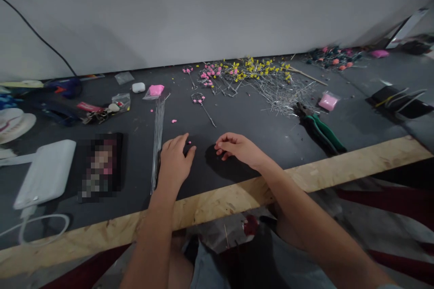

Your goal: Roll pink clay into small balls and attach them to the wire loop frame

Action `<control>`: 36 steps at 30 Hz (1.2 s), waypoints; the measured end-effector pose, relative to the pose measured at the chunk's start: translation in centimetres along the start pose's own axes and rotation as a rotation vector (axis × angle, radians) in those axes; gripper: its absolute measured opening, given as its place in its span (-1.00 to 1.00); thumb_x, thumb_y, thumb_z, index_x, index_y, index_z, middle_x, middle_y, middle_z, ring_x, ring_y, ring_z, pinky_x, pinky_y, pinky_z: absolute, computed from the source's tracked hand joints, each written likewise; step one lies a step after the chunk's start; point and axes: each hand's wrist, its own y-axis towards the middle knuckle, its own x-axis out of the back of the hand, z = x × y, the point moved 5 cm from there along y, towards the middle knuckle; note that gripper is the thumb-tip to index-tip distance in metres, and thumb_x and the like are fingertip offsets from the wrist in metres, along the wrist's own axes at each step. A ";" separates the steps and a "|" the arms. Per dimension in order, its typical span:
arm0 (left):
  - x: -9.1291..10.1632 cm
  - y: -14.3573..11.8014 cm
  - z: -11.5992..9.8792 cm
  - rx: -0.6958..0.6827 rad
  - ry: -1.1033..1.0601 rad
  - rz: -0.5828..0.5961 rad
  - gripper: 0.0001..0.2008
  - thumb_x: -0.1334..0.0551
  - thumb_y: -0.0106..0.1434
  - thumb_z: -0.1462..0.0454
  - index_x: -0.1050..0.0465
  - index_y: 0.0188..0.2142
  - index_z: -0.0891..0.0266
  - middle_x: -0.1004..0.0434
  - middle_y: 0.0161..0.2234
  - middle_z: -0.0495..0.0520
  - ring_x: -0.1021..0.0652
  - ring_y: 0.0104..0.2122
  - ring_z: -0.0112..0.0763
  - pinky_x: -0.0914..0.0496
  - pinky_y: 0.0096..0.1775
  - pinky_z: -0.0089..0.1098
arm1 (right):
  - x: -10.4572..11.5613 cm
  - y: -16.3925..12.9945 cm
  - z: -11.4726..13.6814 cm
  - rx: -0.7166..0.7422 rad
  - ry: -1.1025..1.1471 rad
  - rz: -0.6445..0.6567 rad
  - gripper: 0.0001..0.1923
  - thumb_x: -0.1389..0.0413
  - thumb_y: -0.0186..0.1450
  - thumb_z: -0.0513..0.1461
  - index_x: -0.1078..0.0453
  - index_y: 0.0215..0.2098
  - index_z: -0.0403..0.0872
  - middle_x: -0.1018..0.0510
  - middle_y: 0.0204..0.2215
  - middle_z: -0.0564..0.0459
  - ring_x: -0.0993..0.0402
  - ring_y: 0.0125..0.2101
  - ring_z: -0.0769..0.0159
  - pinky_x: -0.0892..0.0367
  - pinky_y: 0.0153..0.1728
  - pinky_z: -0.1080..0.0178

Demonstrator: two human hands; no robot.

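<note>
**Two bare hands resting on a dark felt-like worktop**

At the centre of the frame the left hand [175, 161] lies flat, palm down and fingers loosely spread, grasping nothing; its outer edge sits just beside a bundle of thin straight wires [158, 137] running up the frame. The right hand [237, 147] is curled loosely with fingertips on the mat, and whether it pinches anything I cannot tell. Tiny pink beads [188, 143] dot the surface between the two hands. The table [237, 117] has a matte grey top and a rough chipboard front edge. Upper centre, a tangled heap of pink- and yellow-tipped wire stems [251, 74] spreads out. Green-handled pliers [320, 128] lie at right, a smooth white power bank [45, 171] at left.
</note>
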 end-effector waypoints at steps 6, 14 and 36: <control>0.7 -2.7 0.0 0.016 0.136 0.072 -0.46 -0.06 0.26 0.04 -0.22 0.14 0.28 -0.26 0.12 0.28 -0.30 0.07 -0.05 -0.20 0.06 -0.06 | -0.1 -0.1 0.1 -0.003 -0.015 -0.004 -0.96 -0.08 0.18 -0.27 -0.31 -0.39 -0.11 -0.45 -0.39 0.05 -0.39 -0.43 0.44 -0.33 -0.48 0.37; 0.5 -3.3 -0.9 0.070 0.251 0.149 -0.45 0.05 0.28 -0.02 -0.17 0.19 0.13 -0.16 0.18 0.26 -0.22 0.10 0.05 -0.21 0.01 0.03 | -0.2 0.0 0.1 0.027 -0.052 -0.012 -0.96 -0.07 0.18 -0.26 -0.32 -0.39 -0.09 -0.45 -0.39 0.04 -0.38 -0.43 0.43 -0.33 -0.51 0.37; 0.1 -1.3 -2.6 0.051 0.306 0.127 -0.45 0.09 0.31 0.00 -0.18 0.17 0.23 -0.17 0.19 0.30 -0.21 0.14 0.07 -0.14 0.04 0.04 | -0.3 0.1 0.0 0.022 -0.077 -0.028 -0.94 -0.07 0.18 -0.25 -0.32 -0.38 -0.09 -0.44 -0.39 0.05 -0.37 -0.43 0.44 -0.31 -0.54 0.39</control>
